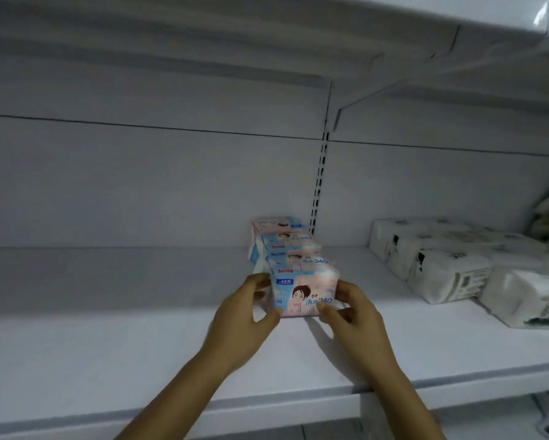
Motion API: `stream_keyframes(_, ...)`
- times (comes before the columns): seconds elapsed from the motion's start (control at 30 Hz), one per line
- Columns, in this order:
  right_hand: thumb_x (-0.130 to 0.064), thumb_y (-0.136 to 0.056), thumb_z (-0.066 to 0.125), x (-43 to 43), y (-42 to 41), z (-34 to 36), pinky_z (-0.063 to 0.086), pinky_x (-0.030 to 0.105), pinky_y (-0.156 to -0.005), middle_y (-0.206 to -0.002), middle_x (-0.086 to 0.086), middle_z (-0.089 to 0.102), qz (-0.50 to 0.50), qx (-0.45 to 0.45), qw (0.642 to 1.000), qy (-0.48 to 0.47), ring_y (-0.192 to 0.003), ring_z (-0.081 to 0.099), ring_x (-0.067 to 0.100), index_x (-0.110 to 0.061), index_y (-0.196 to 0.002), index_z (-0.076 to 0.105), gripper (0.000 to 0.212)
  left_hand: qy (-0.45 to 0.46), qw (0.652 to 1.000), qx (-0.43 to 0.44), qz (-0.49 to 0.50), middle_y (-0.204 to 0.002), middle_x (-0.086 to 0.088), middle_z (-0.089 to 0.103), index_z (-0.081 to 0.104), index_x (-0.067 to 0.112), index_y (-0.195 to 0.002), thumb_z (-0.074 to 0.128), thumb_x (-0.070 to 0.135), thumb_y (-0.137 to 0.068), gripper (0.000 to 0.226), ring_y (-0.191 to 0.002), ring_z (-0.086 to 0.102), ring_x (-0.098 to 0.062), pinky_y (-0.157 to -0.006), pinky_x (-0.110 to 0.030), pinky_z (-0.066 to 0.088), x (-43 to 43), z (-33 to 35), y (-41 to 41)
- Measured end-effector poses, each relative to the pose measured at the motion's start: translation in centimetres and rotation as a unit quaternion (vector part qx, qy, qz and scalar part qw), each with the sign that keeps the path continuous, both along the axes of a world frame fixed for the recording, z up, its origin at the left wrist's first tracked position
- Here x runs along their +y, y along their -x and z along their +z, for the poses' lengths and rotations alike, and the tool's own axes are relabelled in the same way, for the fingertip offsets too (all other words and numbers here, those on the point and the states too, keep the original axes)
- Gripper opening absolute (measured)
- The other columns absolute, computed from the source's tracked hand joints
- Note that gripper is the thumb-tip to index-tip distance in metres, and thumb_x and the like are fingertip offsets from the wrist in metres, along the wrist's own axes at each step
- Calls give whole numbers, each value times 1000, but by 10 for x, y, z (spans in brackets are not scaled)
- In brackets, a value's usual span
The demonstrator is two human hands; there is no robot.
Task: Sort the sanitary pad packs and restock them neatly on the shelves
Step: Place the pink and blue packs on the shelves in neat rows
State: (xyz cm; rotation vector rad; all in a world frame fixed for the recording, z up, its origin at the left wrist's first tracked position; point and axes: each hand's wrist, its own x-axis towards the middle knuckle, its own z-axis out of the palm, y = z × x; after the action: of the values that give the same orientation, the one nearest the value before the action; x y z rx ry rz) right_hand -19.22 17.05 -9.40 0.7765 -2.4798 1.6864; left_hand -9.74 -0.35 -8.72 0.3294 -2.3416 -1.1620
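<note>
Both hands are on the front pad pack [303, 295]. The left hand [248, 315] curls round its left edge and the right hand [352, 312] round its right edge, thumbs on the lower front corners. The pack stands upright on the shelf [108, 344], printed face outward, at the head of a short row.

Risk, as I judge it: the packs are soft, and the row behind [286, 246] already steps a little to the left. A firm push back could shove those packs further askew or tip one over. Squeezing unevenly could twist the front pack off square.

The shelf holds the pink-and-blue row, which runs back toward the slotted post [319, 185]. Well apart to the right is a line of white packs [451, 265] lying on their sides. Something pale sits at the far right edge, too blurred to name.
</note>
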Motion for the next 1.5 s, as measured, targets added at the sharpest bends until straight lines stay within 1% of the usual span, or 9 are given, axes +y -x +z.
stream_keyframes(0.13, -24, -90, 64, 0, -5, 3, 55, 25, -77, -114, -11, 65, 2, 16, 1000, 4, -81, 67, 3, -32, -123, 50, 37, 11, 1000, -10, 15, -139, 13, 49, 40, 27, -138, 65, 28, -89, 55, -127, 48, -9, -100, -30, 46, 11, 6, -10)
stream_keyframes(0.33, -31, -89, 65, 14, -48, 6, 51, 29, -74, -116, -6, 57, -90, 148, 984, 36, -91, 55, 8, -23, -127, 49, 42, 80, 994, -22, 69, -151, 10, 36, 30, 31, -145, 61, 40, -90, 64, -134, 40, -11, -106, -28, 38, 38, 8, -67)
stream_keyframes(0.53, -36, -89, 56, 8, -136, -28, 45, 29, -88, -114, 0, 62, 49, 307, 950, 25, -105, 55, 15, -15, -121, 56, 38, 210, 971, 23, 111, -152, 6, 35, 35, 25, -145, 52, 46, -88, 64, -140, 33, -14, -114, -39, 31, 49, -5, -159)
stream_keyframes(0.63, -34, -89, 57, -8, -182, -52, 42, 30, -95, -118, 0, 61, 124, 280, 952, 16, -110, 53, 15, -14, -122, 57, 39, 227, 965, 2, 134, -155, 14, 23, 22, 32, -146, 52, 43, -88, 66, -143, 21, -7, -116, -34, 22, 44, -20, -219)
stream_keyframes(0.83, -40, -90, 50, -58, -275, -76, 41, 32, -96, -120, -4, 60, 243, 239, 940, -6, -112, 49, 11, -19, -126, 54, 42, 242, 941, -38, 235, -156, 6, 25, 20, 26, -150, 50, 44, -87, 71, -142, 25, -11, -113, -40, 30, 21, -40, -336)
stream_keyframes(1.1, -48, -93, 45, -158, -404, -104, 27, 35, -109, -151, 0, 38, 388, 267, 881, -52, -138, 31, 13, -18, -147, 34, 63, 185, 907, -120, 358, -157, 5, 24, 20, 22, -151, 50, 52, -86, 77, -144, 21, -12, -116, -36, 26, -35, -71, -485)
stream_keyframes(1.27, -52, -89, 44, -223, -469, -188, 31, 43, -112, -152, 6, 37, 445, 295, 839, -105, -139, 36, 23, -17, -148, 33, 69, 143, 900, -148, 385, -154, 1, 32, 23, 22, -149, 60, 45, -89, 74, -141, 31, -17, -113, -42, 34, -82, -165, -557)
stream_keyframes(1.4, -51, -85, 56, -258, -501, -314, 35, 41, -106, -147, 7, 44, 486, 306, 805, -148, -132, 47, 23, -19, -145, 36, 71, 69, 889, -181, 415, -152, 10, 22, 8, 48, -144, 28, 83, -80, 77, -140, 23, -7, -116, -32, 26, -107, -304, -598)
stream_keyframes(1.5, -52, -82, 56, -289, -521, -434, 39, 39, -101, -142, 8, 50, 516, 318, 779, -159, -124, 55, 24, -19, -142, 39, 70, 32, 865, -200, 459, -152, -6, 35, 33, 19, -148, 30, 70, -90, 77, -139, 33, -20, -113, -30, 28, -121, -437, -618)
